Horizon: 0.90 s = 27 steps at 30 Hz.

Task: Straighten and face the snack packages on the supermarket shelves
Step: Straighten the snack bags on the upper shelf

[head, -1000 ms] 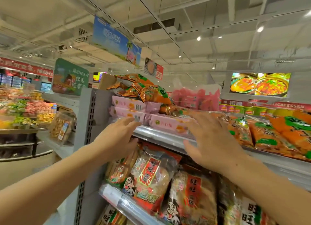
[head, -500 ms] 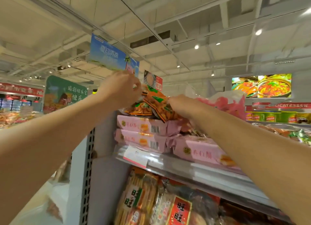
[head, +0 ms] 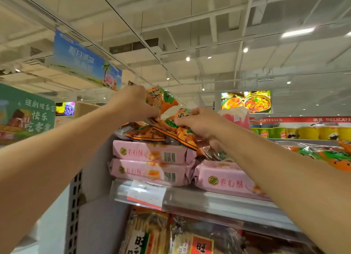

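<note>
Head view: both arms reach up to the middle of the frame, where a loose heap of orange snack bags lies on top of the pink boxes [head: 152, 153] stacked at the left end of the top shelf [head: 190, 198]. The left hand [head: 133, 101] is closed around the upper bag [head: 161, 99], fingers curled over its near edge, so the bag stands tilted up and sticks out to the right of the knuckles. The right hand [head: 199, 122] pinches the lower bag [head: 178, 132] at its top edge, thumb and fingertips pressed together on the film; most of that bag lies below and left of the pinch, sagging onto the heap.

To do this step well, I would judge it best to lift one bag clear at a time, turn its printed face toward the aisle, and lay it flat and square with the shelf edge instead of dragging it across its neighbours. The film looks slippery and the heap overhangs the boxes, so a sideways tug could send the flat bags [head: 144, 134] beneath sliding off the left end. More orange bags [head: 332, 155] lie further right along the shelf, well apart from both hands.
</note>
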Each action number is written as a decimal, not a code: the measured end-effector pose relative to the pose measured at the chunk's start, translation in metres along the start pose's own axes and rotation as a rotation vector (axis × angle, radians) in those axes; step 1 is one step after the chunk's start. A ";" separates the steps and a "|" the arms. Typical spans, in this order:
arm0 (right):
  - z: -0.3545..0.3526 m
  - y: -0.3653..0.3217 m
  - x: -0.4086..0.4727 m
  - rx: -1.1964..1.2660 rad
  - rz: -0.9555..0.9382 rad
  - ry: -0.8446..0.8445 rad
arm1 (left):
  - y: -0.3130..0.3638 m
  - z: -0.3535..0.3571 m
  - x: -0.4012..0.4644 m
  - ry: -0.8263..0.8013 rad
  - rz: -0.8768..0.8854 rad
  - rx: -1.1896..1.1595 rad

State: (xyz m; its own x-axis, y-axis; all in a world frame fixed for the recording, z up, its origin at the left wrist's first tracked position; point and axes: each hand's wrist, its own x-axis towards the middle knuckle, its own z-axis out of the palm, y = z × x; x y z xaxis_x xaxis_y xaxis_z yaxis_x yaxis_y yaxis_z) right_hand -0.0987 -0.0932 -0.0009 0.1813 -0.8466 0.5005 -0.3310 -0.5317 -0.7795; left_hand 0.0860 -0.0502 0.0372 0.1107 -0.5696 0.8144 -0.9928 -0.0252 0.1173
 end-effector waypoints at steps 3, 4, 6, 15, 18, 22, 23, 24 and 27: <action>-0.017 -0.002 -0.011 -0.254 -0.211 0.122 | 0.008 -0.006 -0.008 0.111 0.052 -0.120; -0.025 0.000 -0.015 -0.271 -0.245 0.152 | 0.011 -0.006 -0.010 0.127 0.060 -0.169; -0.044 0.008 -0.027 -0.264 -0.272 0.202 | 0.024 -0.001 -0.016 0.153 0.093 -0.251; -0.149 0.046 -0.115 -0.492 -0.251 0.415 | 0.148 0.033 -0.051 -0.060 0.444 -0.586; -0.195 0.058 -0.152 -0.555 -0.188 0.449 | 0.205 0.040 -0.064 -0.105 0.476 -0.776; -0.260 0.076 -0.199 -0.612 -0.139 0.502 | 0.284 0.042 -0.084 -0.126 0.494 -0.893; -0.279 0.081 -0.208 -0.622 -0.134 0.511 | 0.304 0.042 -0.090 -0.130 0.496 -0.907; -0.298 0.087 -0.217 -0.649 -0.125 0.521 | 0.324 0.041 -0.097 -0.131 0.496 -0.921; -0.361 0.102 -0.240 -0.690 -0.091 0.575 | 0.383 0.038 -0.114 -0.159 0.491 -0.958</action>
State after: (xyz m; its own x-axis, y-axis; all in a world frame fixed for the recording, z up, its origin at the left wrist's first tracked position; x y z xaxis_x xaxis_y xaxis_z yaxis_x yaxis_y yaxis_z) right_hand -0.5099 0.0645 -0.0642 -0.1956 -0.5610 0.8044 -0.8535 -0.3065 -0.4213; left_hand -0.3083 -0.0265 -0.0320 -0.3645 -0.4442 0.8184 -0.4707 0.8462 0.2497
